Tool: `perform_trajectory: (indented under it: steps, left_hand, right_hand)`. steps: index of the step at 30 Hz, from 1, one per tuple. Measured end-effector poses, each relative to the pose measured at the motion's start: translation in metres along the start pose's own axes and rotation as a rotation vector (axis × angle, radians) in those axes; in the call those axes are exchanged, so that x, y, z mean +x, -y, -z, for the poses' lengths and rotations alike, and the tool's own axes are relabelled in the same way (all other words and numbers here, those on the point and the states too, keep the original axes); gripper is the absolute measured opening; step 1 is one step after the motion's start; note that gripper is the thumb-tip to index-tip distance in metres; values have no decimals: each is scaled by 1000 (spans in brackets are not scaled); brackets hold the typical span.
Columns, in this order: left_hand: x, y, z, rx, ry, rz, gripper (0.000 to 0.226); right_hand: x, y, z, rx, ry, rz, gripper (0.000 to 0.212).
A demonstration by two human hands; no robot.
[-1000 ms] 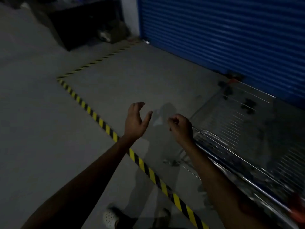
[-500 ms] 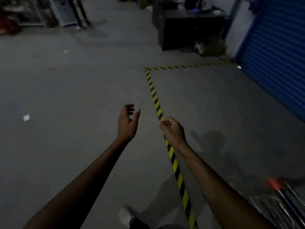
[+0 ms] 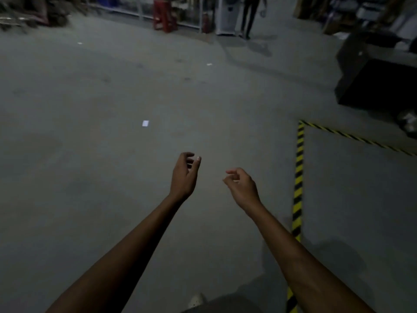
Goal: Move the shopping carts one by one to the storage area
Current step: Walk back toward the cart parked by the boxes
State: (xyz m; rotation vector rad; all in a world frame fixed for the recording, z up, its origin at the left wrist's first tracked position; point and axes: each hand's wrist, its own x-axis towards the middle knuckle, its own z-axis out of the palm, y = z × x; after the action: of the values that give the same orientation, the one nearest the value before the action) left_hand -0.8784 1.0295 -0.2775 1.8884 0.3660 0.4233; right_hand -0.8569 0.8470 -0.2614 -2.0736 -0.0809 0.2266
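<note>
Dim light falls on a grey concrete floor (image 3: pixel 108 181). Yellow-and-black tape (image 3: pixel 299 168) marks a corner at right, near a dark cabinet (image 3: pixel 381 86); a red stool (image 3: pixel 163 16) stands far back.

1 view supplied: head-worn, wide-angle, aimed forward and down across concrete floor (image 3: pixel 101 199). Forearms seen close, entering from bottom edge; left hand (image 3: pixel 184 177) and right hand (image 3: pixel 242 188) framed near centre. Striped floor tape (image 3: pixel 299 177) caught at right. Far shelving (image 3: pixel 135 7) blurred along top edge.
</note>
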Motion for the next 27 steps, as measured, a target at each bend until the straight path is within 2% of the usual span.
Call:
perform_trajectory:
  steps: [9, 12, 17, 23, 27]
  left_hand:
    - [31, 100, 120, 113, -86, 336, 41]
    - [57, 134, 152, 138, -93, 418, 42]
    - [123, 194, 205, 198, -89, 537, 45]
    - [245, 230, 301, 230, -153, 613, 46]
    - [334, 204, 379, 178, -363, 495, 39]
  right_hand:
    - [63, 138, -120, 163, 254, 273, 25]
    - [82, 187, -159, 219, 336, 362, 36]
    - [139, 247, -234, 289, 450, 490, 34]
    - [245, 307, -359, 274, 510, 443, 37]
    - [311, 333, -451, 162, 574, 376, 31]
